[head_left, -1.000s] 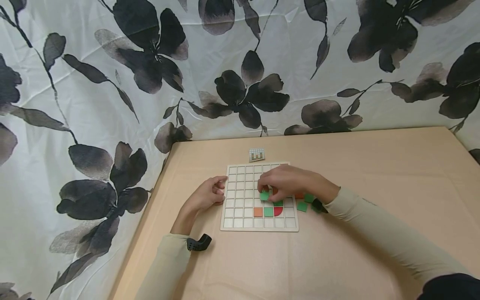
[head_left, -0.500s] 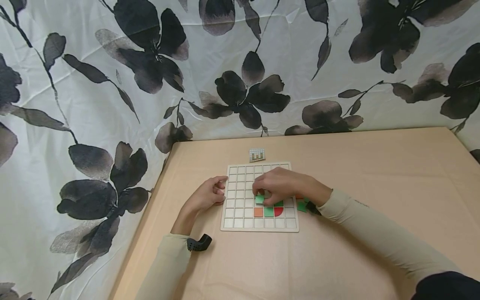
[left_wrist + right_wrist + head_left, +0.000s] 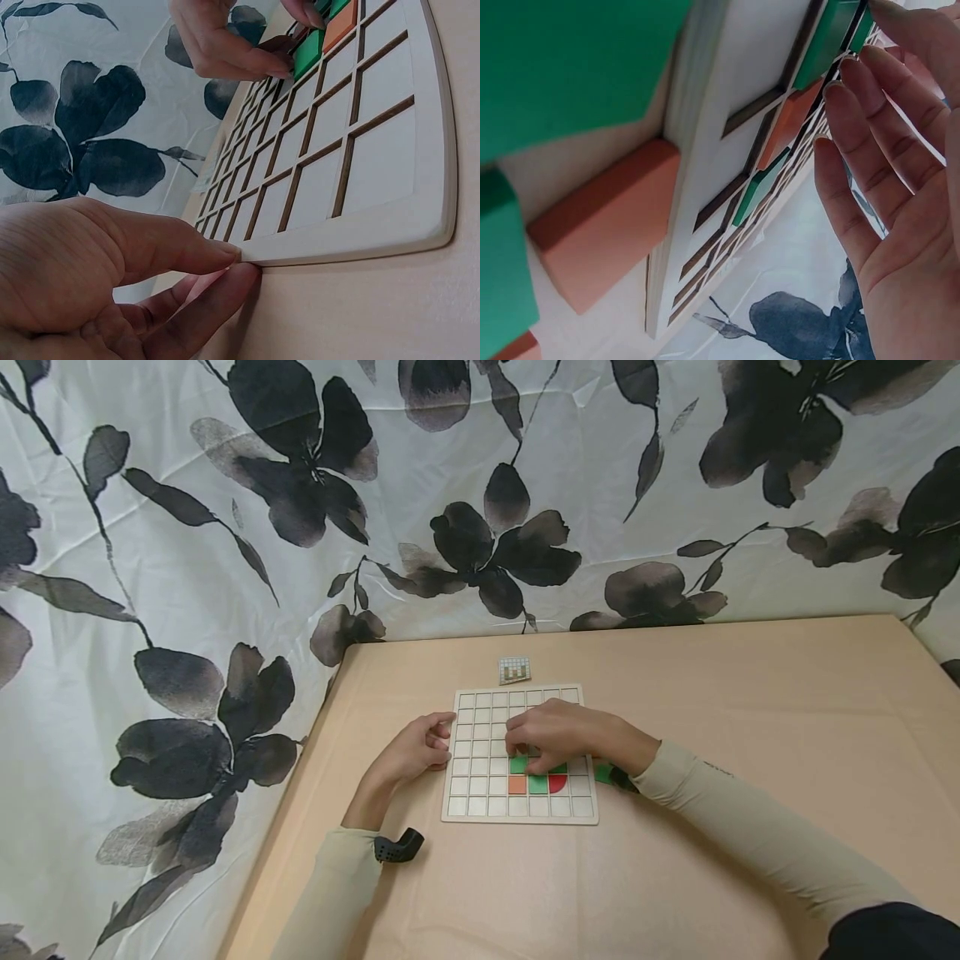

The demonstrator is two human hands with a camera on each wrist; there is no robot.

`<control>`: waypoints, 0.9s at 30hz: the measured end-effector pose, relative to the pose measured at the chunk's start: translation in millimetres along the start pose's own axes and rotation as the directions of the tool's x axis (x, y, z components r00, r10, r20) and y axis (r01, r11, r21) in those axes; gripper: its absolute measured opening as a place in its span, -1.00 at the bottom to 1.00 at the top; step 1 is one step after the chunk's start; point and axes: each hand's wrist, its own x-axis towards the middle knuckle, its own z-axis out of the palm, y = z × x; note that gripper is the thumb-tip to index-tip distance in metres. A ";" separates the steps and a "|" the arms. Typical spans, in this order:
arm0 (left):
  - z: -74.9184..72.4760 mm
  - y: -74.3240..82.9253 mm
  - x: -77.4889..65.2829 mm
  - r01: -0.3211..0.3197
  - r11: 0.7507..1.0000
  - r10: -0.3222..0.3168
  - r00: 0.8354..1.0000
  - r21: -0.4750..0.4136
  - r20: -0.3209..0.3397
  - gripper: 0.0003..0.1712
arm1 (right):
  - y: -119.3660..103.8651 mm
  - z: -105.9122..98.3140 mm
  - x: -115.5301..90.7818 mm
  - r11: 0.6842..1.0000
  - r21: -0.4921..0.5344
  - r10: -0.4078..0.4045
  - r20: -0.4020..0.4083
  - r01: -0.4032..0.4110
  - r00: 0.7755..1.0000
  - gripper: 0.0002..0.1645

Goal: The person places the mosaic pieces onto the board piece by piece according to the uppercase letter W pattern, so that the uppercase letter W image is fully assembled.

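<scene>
A white gridded board (image 3: 520, 820) lies on the table. At its left edge my left hand (image 3: 408, 752) holds the rim with thumb and fingertips. My right hand (image 3: 555, 731) reaches over the board and pinches a green square tile (image 3: 518, 765), which sits in a cell directly behind an orange tile (image 3: 517, 785). In the left wrist view the right thumb and fingertip are right at this green tile (image 3: 309, 54). To the right of the orange tile lie another green tile (image 3: 537, 785) and a red round-cornered tile (image 3: 557, 783). The right hand hides several cells behind.
A small card with a grid pattern (image 3: 514, 670) lies behind the board. Loose tiles, a green one (image 3: 570, 67) and an orange one (image 3: 611, 225) among them, lie off the board's right edge, partly under the right wrist. A floral cloth (image 3: 450, 485) hangs behind the table (image 3: 750, 693).
My right hand has moved left and slightly towards me with the green tile, which has gone from tilted above the board to flat in its cell. The left hand has stayed in place.
</scene>
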 end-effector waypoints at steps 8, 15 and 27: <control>0.2 -1.4 0.0 -0.006 1.000 0.006 1.000 0.002 0.006 -0.18 | -2.8 -0.9 0.9 1.000 0.002 0.003 0.011 -0.003 1.000 -0.76; -1.1 -1.8 -1.2 -0.012 1.000 0.011 1.000 0.020 0.002 -0.18 | -4.1 -0.5 1.2 1.000 0.002 -0.001 0.010 0.001 1.000 -0.74; -0.5 -1.7 -1.8 -0.002 1.000 0.002 1.000 0.024 -0.006 -0.17 | -3.5 1.0 -4.4 0.999 0.016 0.044 -0.013 -0.044 0.999 -0.77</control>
